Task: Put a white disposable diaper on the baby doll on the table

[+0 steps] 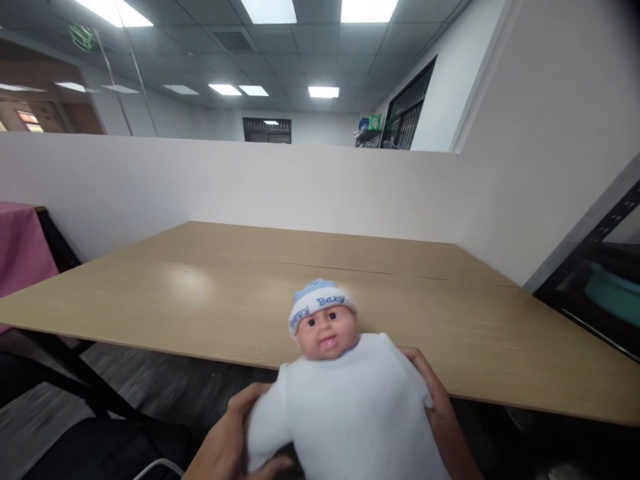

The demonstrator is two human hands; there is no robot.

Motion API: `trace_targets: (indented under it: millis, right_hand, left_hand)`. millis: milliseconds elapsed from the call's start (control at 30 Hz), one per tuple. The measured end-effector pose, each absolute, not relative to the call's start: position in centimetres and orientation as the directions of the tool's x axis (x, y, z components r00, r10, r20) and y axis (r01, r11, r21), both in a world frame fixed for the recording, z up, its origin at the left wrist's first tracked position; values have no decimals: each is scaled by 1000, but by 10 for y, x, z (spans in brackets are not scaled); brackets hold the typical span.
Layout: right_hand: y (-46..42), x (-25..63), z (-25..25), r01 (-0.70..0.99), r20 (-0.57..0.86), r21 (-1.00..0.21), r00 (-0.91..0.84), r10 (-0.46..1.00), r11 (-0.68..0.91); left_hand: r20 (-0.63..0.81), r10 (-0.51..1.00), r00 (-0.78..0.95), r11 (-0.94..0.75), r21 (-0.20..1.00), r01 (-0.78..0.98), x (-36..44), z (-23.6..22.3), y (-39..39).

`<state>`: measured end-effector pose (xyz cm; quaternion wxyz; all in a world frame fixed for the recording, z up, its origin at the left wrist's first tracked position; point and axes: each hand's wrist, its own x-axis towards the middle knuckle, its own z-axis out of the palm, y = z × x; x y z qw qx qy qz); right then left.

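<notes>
A baby doll (350, 400) in a white top faces me at the near edge of the wooden table (210, 287). On its head sits a light blue cap (320, 298) with a white band and blue lettering. My left hand (235, 427) is closed around the doll's sleeved arm on the left, its thumb on top and fingers beneath. At the doll's other side, my right hand (430, 383) grips it from behind, with most of its fingers hidden by the white cloth. The doll's lower body runs out of view at the bottom.
A white partition wall (300, 187) rises behind the table. To the right stands a dark metal shelf (600, 227) with a green container (615, 290). At left are a pink cloth (23, 250) and a black chair (105, 447), with a white cable (160, 465) near it.
</notes>
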<state>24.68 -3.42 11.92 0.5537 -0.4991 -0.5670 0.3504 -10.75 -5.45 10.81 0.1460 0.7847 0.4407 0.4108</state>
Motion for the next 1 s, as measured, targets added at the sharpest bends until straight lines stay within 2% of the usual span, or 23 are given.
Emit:
trace_targets:
  millis: [67, 133, 233, 300, 400, 567, 733, 833, 1000]
  right_hand:
    - [-22, 256, 128, 248, 233, -950, 162, 959, 189]
    - [-10, 267, 136, 417, 200, -901, 157, 967, 119]
    - [7, 288, 140, 716, 164, -697, 130, 978, 21]
    - [14, 303, 135, 814, 145, -580, 115, 983, -10]
    - [20, 321, 119, 850, 176, -526, 69, 982, 35]
    - [24, 345, 87, 842, 230, -526, 3, 973, 122]
    - [40, 359, 74, 819, 183, -565, 3, 983, 102]
    - [60, 365, 69, 823, 195, -557, -1, 981, 112]
    - [105, 379, 56, 824, 248, -541, -37, 968, 171]
  left_hand:
    - [373, 865, 336, -502, 652, 568, -97, 121, -28]
    - [247, 892, 379, -434, 706, 560, -85, 134, -2]
    - [176, 872, 456, -430, 721, 543, -71, 148, 30]
    - [152, 860, 488, -438, 710, 551, -65, 151, 47]
    - [119, 856, 503, -440, 680, 587, -62, 149, 64]
    - [103, 865, 492, -443, 618, 650, -67, 140, 83]
    - [87, 903, 421, -411, 466, 784, -77, 137, 109]
    - [118, 899, 421, -430, 417, 801, -86, 135, 132]
    - [213, 833, 511, -554, 343, 759, -102, 125, 178]
